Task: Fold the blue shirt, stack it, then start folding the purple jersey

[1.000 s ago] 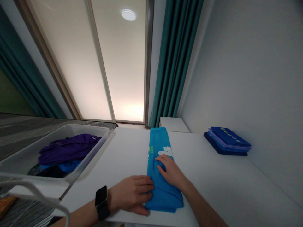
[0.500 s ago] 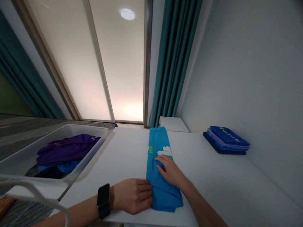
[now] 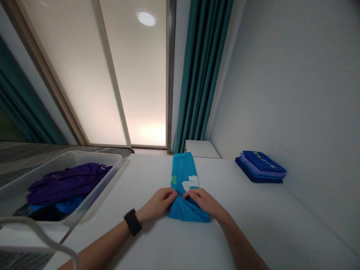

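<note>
Cloth in turquoise, a turquoise garment folded into a long narrow strip, lies down the middle of the white table, its far end reaching the table's back edge. A white patch and small green lettering show on its upper face. Its near end is raised off the surface and doubled over into a soft bunch.

Both hands meet at that raised end. The left hand comes in from the left, fingers together and pinched on the cloth's left edge, thumb on top. The right hand comes in from the right, fingers likewise closed and gripping the cloth's right edge. The fingertips of the two hands lie just beside each other over the fold. A black watch sits on the left wrist, and both forearms are bare.

To the right, well apart from the hands and close to the grey wall, a stack of folded clothes in dark blue and lilac rests on the table. To the left, a clear plastic bin stands beside the table edge and holds loose purple clothes over some blue and dark ones. A curved white bar crosses the lower left corner.

Beyond the table's far edge is a small white cabinet. Behind it hangs a teal curtain, next to frosted sliding panels, with a round ceiling light above.
</note>
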`<act>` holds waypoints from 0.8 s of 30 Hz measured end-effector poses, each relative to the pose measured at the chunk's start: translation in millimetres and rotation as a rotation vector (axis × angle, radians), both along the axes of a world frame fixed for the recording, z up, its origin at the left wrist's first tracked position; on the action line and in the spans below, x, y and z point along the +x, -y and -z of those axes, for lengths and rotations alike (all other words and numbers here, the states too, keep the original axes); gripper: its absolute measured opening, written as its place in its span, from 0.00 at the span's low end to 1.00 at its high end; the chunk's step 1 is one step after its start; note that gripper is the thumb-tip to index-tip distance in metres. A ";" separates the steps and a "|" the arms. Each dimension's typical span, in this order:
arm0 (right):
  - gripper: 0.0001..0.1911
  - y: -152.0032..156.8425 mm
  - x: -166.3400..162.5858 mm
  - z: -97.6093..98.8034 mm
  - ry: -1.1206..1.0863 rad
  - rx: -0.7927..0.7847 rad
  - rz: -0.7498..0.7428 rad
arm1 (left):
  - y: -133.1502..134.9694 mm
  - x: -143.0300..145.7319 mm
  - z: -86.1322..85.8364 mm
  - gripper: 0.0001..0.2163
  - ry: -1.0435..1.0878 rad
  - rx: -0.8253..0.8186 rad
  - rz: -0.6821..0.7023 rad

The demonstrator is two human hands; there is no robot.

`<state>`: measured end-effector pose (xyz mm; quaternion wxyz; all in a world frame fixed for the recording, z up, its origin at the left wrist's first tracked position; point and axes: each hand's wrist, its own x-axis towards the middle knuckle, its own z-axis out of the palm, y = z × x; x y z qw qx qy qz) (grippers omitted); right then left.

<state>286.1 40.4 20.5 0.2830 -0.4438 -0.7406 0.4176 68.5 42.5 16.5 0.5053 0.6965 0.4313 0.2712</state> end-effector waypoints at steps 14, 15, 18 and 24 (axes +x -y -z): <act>0.24 2.7 15.2 -10.2 -0.062 -0.072 0.086 | -9.4 -4.1 3.6 0.22 0.314 -0.220 -0.191; 0.21 1.0 13.8 -7.5 -0.060 -0.036 0.118 | -9.8 -4.9 1.4 0.22 0.320 -0.191 -0.194; 0.18 -3.5 11.6 -2.3 -0.105 0.005 0.219 | -8.5 -7.9 -3.8 0.24 0.347 -0.043 -0.164; 0.20 -8.4 9.9 3.0 -0.250 0.020 0.384 | 5.5 -9.9 2.4 0.34 0.166 0.163 0.037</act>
